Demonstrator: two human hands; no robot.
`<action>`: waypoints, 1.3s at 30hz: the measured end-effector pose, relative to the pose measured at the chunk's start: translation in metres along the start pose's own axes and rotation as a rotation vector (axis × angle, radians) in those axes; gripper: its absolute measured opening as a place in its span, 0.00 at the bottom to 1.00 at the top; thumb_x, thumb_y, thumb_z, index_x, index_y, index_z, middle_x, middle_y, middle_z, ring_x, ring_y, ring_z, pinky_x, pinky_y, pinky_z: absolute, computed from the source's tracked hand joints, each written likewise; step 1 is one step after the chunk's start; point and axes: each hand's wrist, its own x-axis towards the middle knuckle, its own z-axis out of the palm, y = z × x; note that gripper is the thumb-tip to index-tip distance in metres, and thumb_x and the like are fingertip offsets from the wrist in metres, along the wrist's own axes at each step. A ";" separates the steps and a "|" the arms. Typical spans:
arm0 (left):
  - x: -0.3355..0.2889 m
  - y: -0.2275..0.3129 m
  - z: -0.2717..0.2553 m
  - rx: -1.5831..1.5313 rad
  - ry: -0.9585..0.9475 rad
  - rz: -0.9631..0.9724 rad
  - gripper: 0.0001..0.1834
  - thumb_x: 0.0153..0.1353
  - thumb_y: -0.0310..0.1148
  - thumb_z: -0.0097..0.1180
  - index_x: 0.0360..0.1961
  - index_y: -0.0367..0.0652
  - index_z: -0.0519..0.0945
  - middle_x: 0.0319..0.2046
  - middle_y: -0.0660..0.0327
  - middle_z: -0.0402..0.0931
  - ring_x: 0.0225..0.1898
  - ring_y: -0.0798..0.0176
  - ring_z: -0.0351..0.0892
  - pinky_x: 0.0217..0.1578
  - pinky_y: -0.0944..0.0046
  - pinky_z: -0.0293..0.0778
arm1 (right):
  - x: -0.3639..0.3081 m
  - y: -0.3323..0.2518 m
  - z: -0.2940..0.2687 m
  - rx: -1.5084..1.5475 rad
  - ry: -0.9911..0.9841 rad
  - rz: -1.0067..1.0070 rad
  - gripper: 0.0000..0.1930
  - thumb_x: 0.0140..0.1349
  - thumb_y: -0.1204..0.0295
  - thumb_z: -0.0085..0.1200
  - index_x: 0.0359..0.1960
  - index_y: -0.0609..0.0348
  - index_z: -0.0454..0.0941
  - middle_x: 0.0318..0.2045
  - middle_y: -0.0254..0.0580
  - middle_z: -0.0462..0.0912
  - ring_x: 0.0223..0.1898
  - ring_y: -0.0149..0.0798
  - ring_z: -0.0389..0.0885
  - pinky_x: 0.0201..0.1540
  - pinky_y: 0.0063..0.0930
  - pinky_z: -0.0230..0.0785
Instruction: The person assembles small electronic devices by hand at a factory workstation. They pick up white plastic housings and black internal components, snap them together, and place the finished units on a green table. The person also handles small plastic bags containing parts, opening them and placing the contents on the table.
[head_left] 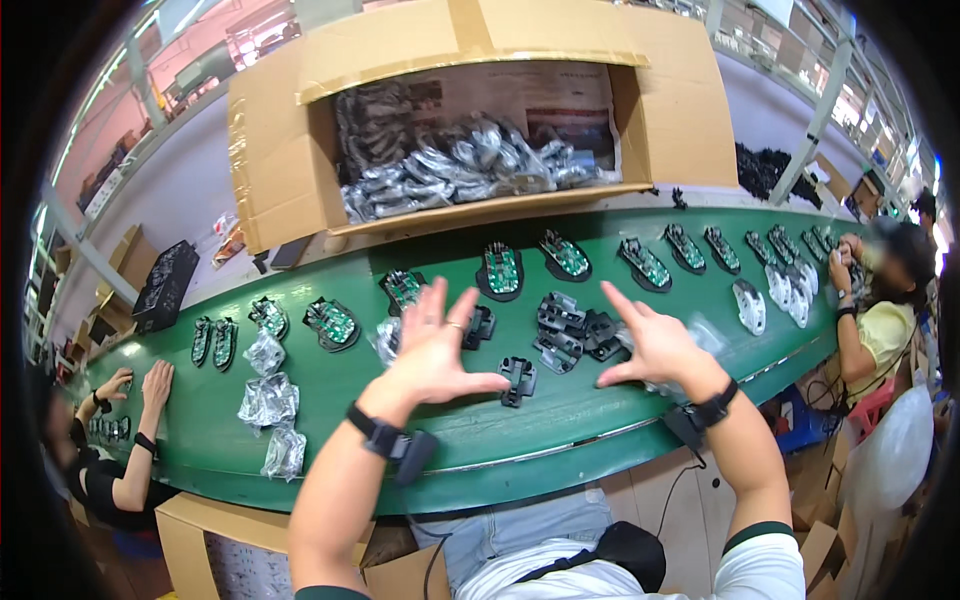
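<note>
Both my hands hover over the green bench with fingers spread. My left hand (437,350) holds nothing; its thumb points at a small black plastic part (517,381), and its fingers partly cover another black part (480,326). A crumpled clear bag (386,340) shows beside that hand. My right hand (655,345), also empty, is nearest to a cluster of black plastic parts (560,322). A clear bag (707,336) lies partly behind it. Beyond my hands, green circuit boards on black oval bases (499,271) stand in a row.
An open cardboard box (690,120) of bagged parts stands at the back. Bagged pieces (268,400) lie to the left, white-grey shells (748,307) to the right. Co-workers' hands (155,384) are at the left end, and another person (880,300) sits at the right.
</note>
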 end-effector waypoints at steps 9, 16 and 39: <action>-0.027 0.012 0.015 -0.104 -0.099 0.047 0.64 0.50 0.65 0.70 0.78 0.41 0.53 0.75 0.33 0.51 0.77 0.33 0.47 0.75 0.41 0.51 | 0.054 -0.077 0.030 0.114 -0.069 -0.274 0.55 0.43 0.30 0.68 0.73 0.41 0.67 0.47 0.54 0.78 0.45 0.58 0.83 0.48 0.47 0.78; -0.096 -0.031 -0.018 0.004 0.348 0.108 0.45 0.52 0.52 0.72 0.66 0.38 0.72 0.63 0.39 0.70 0.65 0.35 0.70 0.66 0.46 0.67 | 0.080 -0.159 0.042 0.210 -0.102 -0.297 0.58 0.44 0.27 0.65 0.74 0.44 0.63 0.53 0.62 0.77 0.49 0.65 0.82 0.52 0.50 0.78; -0.111 0.014 -0.004 -1.095 0.595 0.160 0.21 0.64 0.12 0.52 0.58 0.37 0.74 0.54 0.59 0.71 0.47 0.70 0.78 0.42 0.73 0.75 | 0.033 -0.164 0.040 0.870 0.622 -0.726 0.08 0.48 0.82 0.56 0.31 0.64 0.81 0.29 0.47 0.83 0.33 0.51 0.83 0.42 0.38 0.79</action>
